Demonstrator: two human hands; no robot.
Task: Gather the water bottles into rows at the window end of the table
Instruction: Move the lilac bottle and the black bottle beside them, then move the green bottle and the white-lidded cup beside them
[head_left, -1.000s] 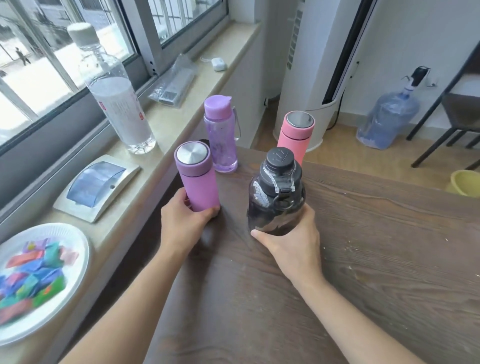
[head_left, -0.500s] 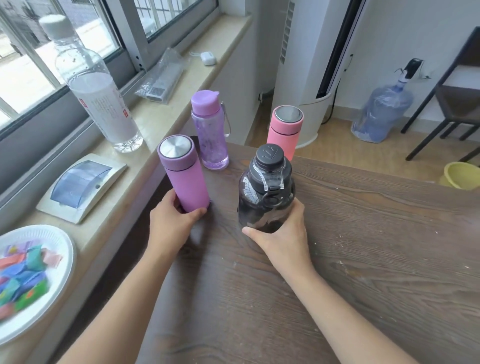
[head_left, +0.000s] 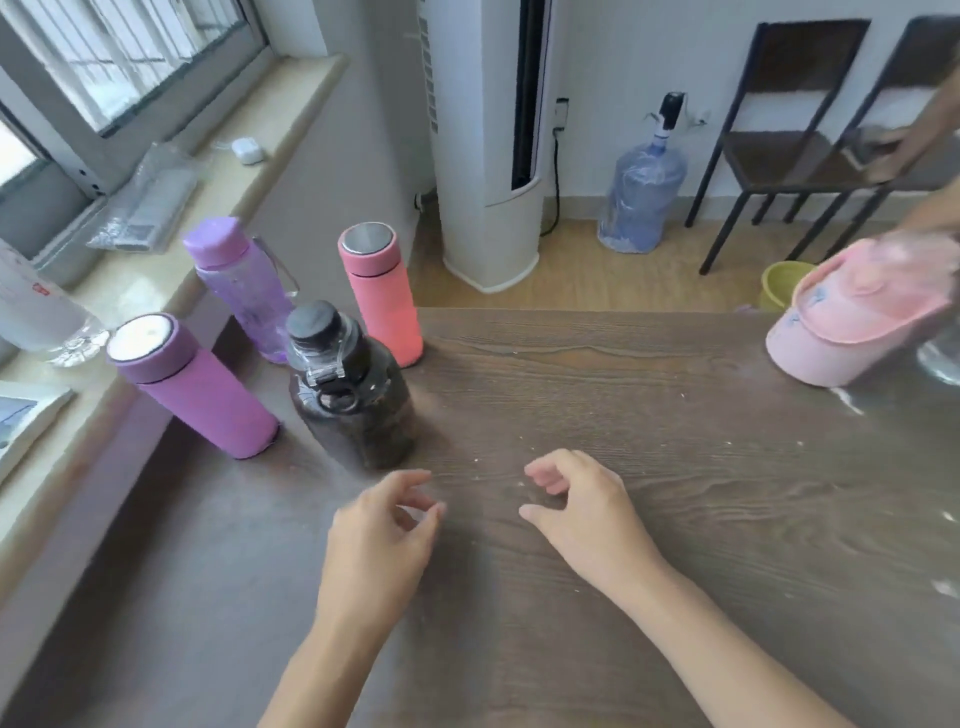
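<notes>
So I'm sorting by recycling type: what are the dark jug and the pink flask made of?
Dark jug: seemingly tinted clear plastic; glossy, see-through wall, black cap. Pink flask: matte pink outside, brushed-metal-looking lid top; body material underneath unclear.

Bright, soft daylight from the window (head_left: 119, 67) at left — faint shadows, motion blur throughout, wide-angle bending at edges, glare on purple flask lid (head_left: 139, 338).

I see daylight through a barred window (head_left: 119, 57) above a beige sill (head_left: 249, 130). A white tower air conditioner (head_left: 485, 140) stands on the wood floor (head_left: 623, 280), near dark metal chairs (head_left: 795, 130) against the white wall (head_left: 613, 52).
</notes>
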